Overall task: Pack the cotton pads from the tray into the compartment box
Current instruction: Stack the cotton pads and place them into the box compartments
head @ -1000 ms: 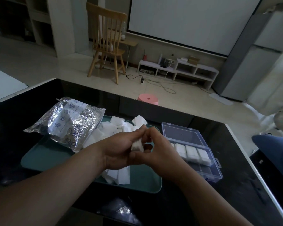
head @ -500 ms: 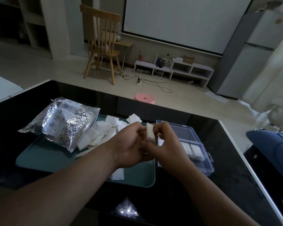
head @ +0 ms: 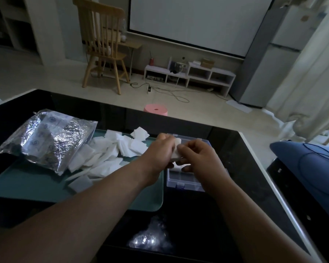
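Black glossy table filled the lower frame, bearing a teal plastic tray strewn with square white cotton pads at centre left. Above the clear plastic compartment box just right of the tray, left hand and right hand pinched a small white pad stack between curled fingers.

White square cotton pads are found heaped loosely across the far part of a teal tray, several overlapping, a few lying apart near its middle. A clear plastic compartment box is set just beside the tray's right edge, lid open. A small stack of pads is pinched between the left hand and right hand above the box.
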